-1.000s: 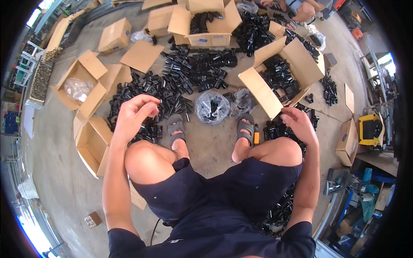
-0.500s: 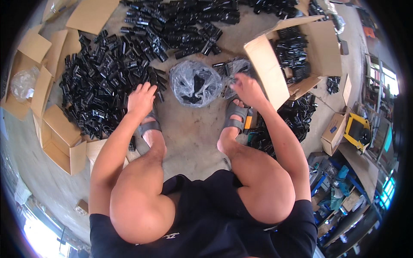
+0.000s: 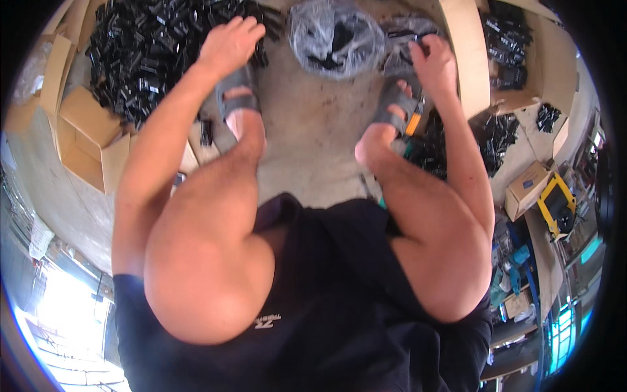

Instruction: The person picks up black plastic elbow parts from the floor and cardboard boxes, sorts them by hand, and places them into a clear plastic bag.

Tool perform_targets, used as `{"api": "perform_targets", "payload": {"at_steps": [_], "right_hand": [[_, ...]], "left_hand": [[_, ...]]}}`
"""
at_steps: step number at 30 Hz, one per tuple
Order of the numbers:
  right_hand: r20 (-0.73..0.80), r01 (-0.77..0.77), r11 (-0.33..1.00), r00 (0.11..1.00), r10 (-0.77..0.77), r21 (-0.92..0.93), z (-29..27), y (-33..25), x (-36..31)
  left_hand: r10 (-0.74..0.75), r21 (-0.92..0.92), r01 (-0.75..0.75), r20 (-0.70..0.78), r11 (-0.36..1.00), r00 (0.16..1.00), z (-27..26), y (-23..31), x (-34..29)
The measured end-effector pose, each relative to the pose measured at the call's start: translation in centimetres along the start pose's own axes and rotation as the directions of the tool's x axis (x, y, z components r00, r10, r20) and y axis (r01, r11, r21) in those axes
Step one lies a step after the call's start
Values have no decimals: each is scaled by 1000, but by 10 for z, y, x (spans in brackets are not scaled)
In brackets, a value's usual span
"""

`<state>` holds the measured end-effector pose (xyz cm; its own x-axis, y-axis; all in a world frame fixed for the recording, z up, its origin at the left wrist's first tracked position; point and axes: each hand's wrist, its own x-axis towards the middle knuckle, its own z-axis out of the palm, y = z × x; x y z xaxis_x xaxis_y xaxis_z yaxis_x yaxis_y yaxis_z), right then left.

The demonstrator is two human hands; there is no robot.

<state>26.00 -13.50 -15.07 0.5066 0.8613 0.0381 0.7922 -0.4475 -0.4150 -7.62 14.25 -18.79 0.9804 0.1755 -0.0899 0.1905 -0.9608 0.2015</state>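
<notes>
My left hand (image 3: 232,46) hovers over the right edge of a heap of small glossy black parts (image 3: 147,49), fingers a little bent and apart, with nothing seen in them. My right hand (image 3: 434,62) is beside a smaller clear plastic bag (image 3: 401,39) that has dark pieces in it. Its thumb and forefinger are parted, and I see nothing between them. Between my hands stands a bigger clear plastic bag (image 3: 307,36), its mouth loose, with black parts inside.
A large carton (image 3: 467,52) holding black parts leans open at the right. More black parts (image 3: 431,147) lie by my right sandal (image 3: 398,108). An opened box (image 3: 88,140) stands at the left. Farther right are a small carton (image 3: 526,189) and a yellow-framed object (image 3: 558,204).
The view has tipped down and shifted, so everything sits higher and further right in it. Both hands stay close to the same places, the left by the heap, the right by the smaller bag.
</notes>
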Motion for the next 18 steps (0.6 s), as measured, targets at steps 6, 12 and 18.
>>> {"api": "perform_targets", "payload": {"at_steps": [6,12,18], "right_hand": [[60,-114,988,992,108,100,-100,-52,-15],[6,10,980,1000,-11,198,-232,-103,-26],[-131,124,928,988,-83,350,-341,-162,-34]], "left_hand": [[-441,-241,449,87,861,893,-65,18,-28],[-458,-864,267,48,427,888,-185,26,-51],[-292,-953,102,14,286,956,-327,101,-60]]}}
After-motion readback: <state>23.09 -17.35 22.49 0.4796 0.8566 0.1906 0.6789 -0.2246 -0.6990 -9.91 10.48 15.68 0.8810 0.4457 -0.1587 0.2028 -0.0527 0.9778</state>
